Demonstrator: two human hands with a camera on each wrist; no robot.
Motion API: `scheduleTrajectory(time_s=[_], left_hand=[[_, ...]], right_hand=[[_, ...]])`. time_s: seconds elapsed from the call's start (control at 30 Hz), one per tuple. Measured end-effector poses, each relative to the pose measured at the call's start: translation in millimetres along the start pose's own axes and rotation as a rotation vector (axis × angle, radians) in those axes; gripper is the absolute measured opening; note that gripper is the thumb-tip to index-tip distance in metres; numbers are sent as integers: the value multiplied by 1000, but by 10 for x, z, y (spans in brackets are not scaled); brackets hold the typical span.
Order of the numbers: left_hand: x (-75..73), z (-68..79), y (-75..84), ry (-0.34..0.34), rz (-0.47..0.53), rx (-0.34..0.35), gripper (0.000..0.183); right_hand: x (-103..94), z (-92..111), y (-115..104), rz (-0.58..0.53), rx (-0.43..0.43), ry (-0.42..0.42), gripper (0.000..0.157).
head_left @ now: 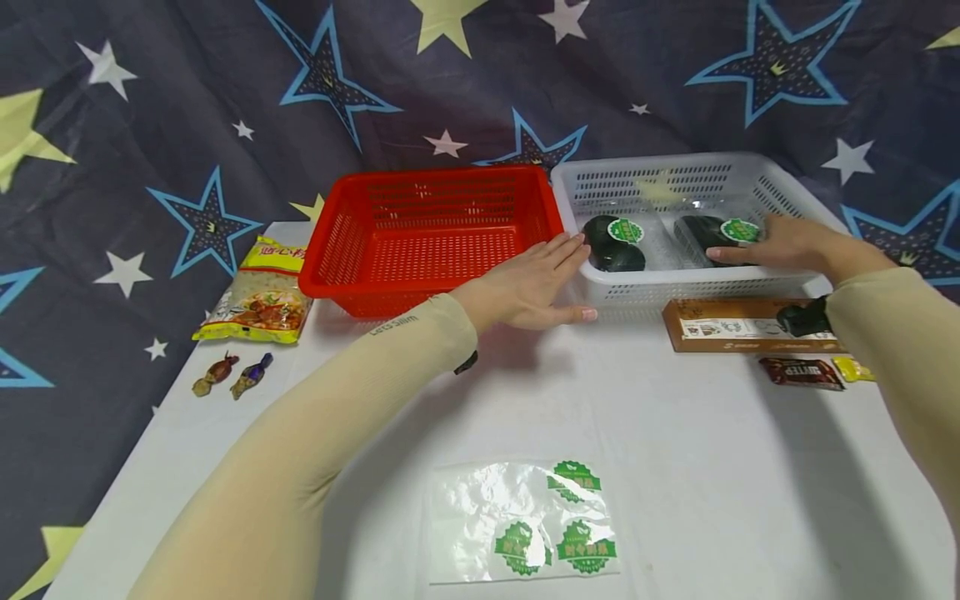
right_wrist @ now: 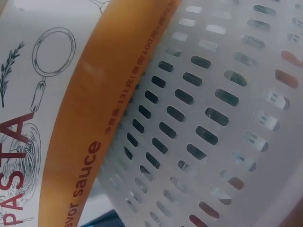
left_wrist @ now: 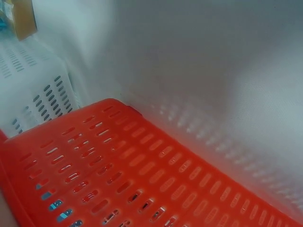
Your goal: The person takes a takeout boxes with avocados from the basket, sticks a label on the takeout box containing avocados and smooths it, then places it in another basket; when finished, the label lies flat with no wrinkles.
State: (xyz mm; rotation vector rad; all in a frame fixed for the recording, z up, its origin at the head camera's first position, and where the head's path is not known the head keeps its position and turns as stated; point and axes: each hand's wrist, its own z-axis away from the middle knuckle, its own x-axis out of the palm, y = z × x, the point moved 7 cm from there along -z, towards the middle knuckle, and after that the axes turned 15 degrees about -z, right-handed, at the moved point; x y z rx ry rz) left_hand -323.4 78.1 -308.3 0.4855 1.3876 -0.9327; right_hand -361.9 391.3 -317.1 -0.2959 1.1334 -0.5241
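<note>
My left hand (head_left: 536, 283) is stretched out with straight fingers, between the red basket (head_left: 427, 304) and the white basket (head_left: 675, 292). Its fingertips reach the white basket's left front corner, beside a clear pack of dark, avocado-like fruit (head_left: 615, 257) bearing a green round sticker. Inside the white basket's right half, my right hand (head_left: 798, 246) holds a second clear plastic box (head_left: 686, 242) of dark fruit with the same sticker. The thumb lies along the near side; the other fingers are mostly hidden. Slotted basket walls fill much of both wrist views.
A brown pasta box (head_left: 705, 342) lies before the white basket, with a dark wrapped bar (head_left: 801, 372) and yellow packet (head_left: 852, 369) near it. At left are a yellow food bag (head_left: 262, 292) and two wrapped candies (head_left: 214, 374). A sticker sheet (head_left: 472, 533) lies in front.
</note>
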Motion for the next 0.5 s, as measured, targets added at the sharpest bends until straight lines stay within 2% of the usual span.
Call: scheduleTrajectory(time_s=[0.13, 0.27, 0.4, 0.5], left_hand=[[7, -3, -1, -1, 16, 4, 95], [35, 11, -42, -13, 73, -9, 96], [41, 30, -104, -25, 168, -27, 97], [-15, 50, -171, -8, 212, -37, 97]], right_hand=[[8, 26, 23, -7, 12, 11, 125], [5, 37, -39, -13, -8, 36, 122], [-44, 56, -206, 2, -61, 93, 113], [-89, 92, -397, 5, -111, 131, 106]])
